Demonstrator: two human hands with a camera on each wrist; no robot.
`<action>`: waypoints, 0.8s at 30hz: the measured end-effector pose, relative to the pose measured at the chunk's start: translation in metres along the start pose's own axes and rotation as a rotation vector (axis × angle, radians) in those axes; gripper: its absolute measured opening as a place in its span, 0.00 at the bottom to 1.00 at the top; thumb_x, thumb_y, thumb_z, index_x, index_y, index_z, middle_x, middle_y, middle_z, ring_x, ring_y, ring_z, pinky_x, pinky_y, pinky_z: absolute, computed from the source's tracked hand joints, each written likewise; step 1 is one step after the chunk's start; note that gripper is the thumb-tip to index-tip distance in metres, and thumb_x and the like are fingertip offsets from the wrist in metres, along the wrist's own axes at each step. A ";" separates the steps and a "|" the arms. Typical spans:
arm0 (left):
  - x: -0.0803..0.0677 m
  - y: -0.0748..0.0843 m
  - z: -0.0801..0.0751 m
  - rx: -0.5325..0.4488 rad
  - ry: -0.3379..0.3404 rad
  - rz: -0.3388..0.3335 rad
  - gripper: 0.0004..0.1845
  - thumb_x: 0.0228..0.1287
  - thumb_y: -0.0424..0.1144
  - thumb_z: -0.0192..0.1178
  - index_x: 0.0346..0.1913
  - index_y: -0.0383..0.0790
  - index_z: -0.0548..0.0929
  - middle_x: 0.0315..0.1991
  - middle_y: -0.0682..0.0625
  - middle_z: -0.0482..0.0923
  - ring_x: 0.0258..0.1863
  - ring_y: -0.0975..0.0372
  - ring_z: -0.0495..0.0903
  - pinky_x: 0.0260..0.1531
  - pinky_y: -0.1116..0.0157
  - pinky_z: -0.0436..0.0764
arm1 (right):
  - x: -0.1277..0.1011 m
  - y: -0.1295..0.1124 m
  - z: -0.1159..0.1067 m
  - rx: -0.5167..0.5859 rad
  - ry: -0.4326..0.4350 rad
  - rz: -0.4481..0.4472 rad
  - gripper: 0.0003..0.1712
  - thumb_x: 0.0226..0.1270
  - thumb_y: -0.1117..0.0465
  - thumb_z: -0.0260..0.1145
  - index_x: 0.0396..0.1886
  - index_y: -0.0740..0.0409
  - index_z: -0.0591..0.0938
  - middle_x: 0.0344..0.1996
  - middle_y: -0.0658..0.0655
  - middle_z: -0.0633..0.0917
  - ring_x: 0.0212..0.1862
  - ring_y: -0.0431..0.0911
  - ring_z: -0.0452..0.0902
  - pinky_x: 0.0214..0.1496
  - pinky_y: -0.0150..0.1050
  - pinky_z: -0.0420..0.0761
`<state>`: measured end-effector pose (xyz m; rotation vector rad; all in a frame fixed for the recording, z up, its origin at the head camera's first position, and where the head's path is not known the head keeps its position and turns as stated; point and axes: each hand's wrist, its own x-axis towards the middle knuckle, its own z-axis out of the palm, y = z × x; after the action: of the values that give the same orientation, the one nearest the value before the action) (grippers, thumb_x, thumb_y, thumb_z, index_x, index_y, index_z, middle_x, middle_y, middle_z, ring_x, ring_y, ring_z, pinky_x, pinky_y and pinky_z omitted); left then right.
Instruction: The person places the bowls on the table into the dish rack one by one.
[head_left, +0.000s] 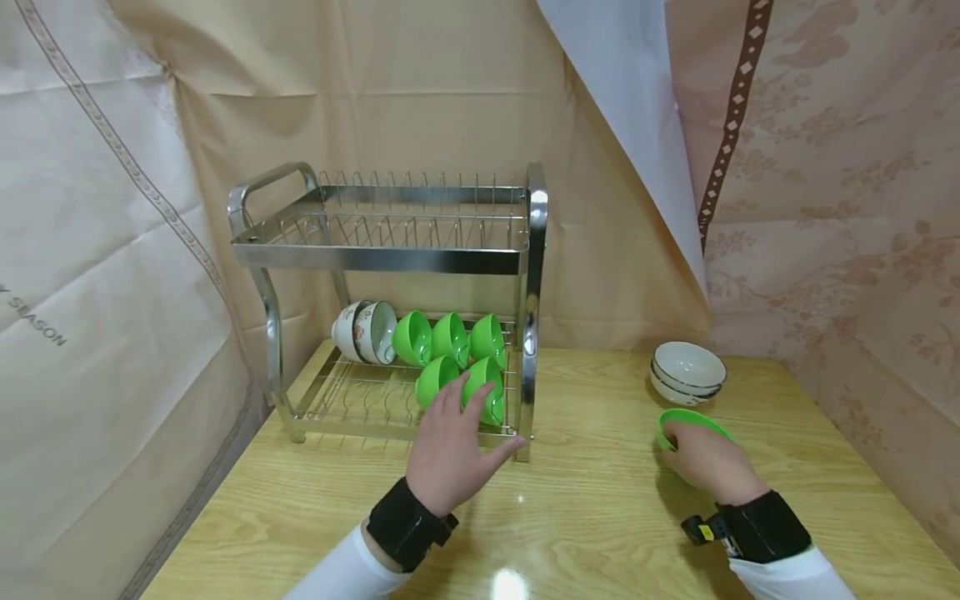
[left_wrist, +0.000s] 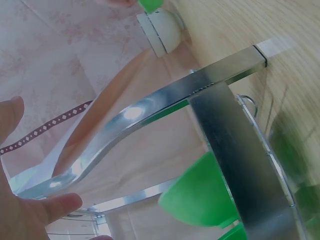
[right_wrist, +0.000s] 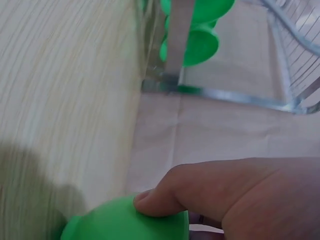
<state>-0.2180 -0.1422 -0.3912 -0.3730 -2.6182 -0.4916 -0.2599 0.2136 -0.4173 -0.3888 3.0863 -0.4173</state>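
While printed beige sheeting (head_left: 90,275) hangs close on the left, its only readable lettering the word "SEASON", a two-tier steel dish rack (head_left: 390,250) stands at the back left of a pale wooden table (head_left: 585,508). Its upper tier sits bare of dishes; the lower tier holds two patterned white bowls (head_left: 365,331) on edge, then five green bowls (head_left: 450,337) in two rows, filling the right end up to the rack's right post. The left hand (head_left: 452,446) reaches over the rack's front rail with fingers spread and relaxed, fingertips touching the front green bowl (head_left: 486,385), gripping nothing. Open tabletop stretches between the two hands and forward to the near edge. Farther right, the right hand (head_left: 708,458) curls its fingers over the rim of a single green bowl (head_left: 688,419) resting on the table, well apart from the rack; the wrist view shows a finger pressed against the bowl's side. Just behind it stands a short stack of white bowls (head_left: 687,372), near the table's back edge. Floral pinkish fabric (head_left: 847,208) closes the right side.
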 end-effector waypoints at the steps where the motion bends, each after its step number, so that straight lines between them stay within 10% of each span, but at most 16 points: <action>1: 0.000 -0.001 0.001 -0.003 -0.002 -0.002 0.46 0.57 0.73 0.58 0.72 0.50 0.68 0.71 0.36 0.62 0.69 0.44 0.64 0.65 0.43 0.67 | -0.001 -0.003 -0.001 0.001 -0.003 -0.003 0.16 0.66 0.61 0.65 0.23 0.52 0.68 0.19 0.48 0.61 0.22 0.43 0.59 0.25 0.37 0.57; 15: 0.002 -0.005 0.008 -0.204 -0.126 -0.114 0.44 0.65 0.76 0.39 0.72 0.47 0.67 0.69 0.42 0.67 0.65 0.48 0.70 0.52 0.48 0.80 | -0.027 -0.073 -0.023 0.011 0.057 -0.219 0.12 0.63 0.62 0.70 0.29 0.45 0.75 0.23 0.43 0.70 0.27 0.39 0.62 0.29 0.35 0.65; 24: -0.004 0.008 0.018 -0.941 -0.404 -0.256 0.33 0.74 0.62 0.47 0.69 0.42 0.67 0.65 0.42 0.71 0.56 0.49 0.77 0.49 0.52 0.82 | -0.047 -0.095 -0.022 -0.042 0.249 -0.648 0.15 0.53 0.65 0.76 0.34 0.43 0.80 0.32 0.34 0.77 0.35 0.33 0.70 0.35 0.34 0.77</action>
<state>-0.2184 -0.1284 -0.4064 -0.4473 -2.6325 -1.9140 -0.1916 0.1419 -0.3727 -1.4506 3.1238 -0.4231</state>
